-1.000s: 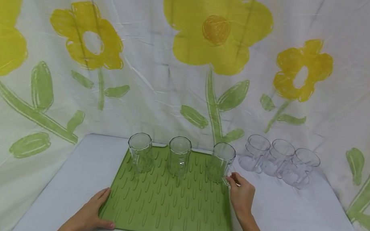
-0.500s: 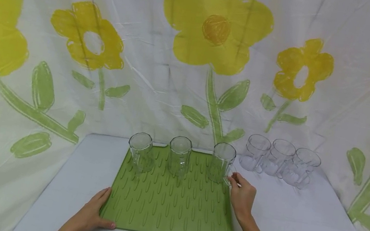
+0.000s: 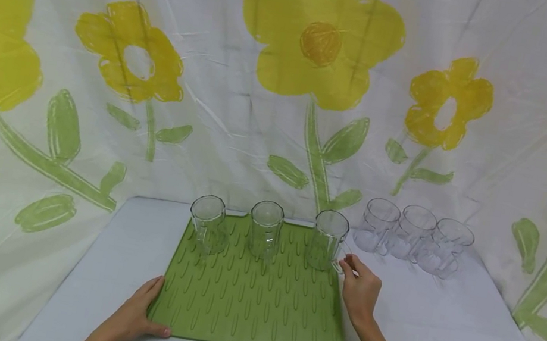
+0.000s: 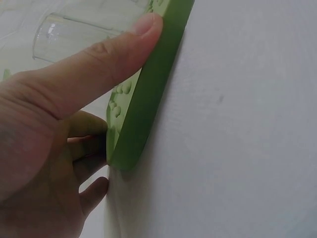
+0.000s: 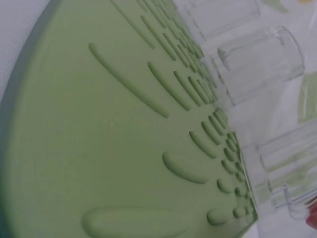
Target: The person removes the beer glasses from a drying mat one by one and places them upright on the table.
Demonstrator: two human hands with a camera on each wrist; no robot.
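Three clear glass mugs (image 3: pixel 264 232) in a row, right grip easing outward

Against a second ago, I see the right hand (image 3: pixel 361 288) shifted slightly outward, thumb and finger nearly together, pinching the handle of the row's right-end mug (image 3: pixel 328 241). That mug stays upright on the ribbed green rubbery mat (image 3: pixel 246 335), so I judge it settled there. The left hand (image 3: pixel 135 313), thumb spread, holds the mat's near left corner.
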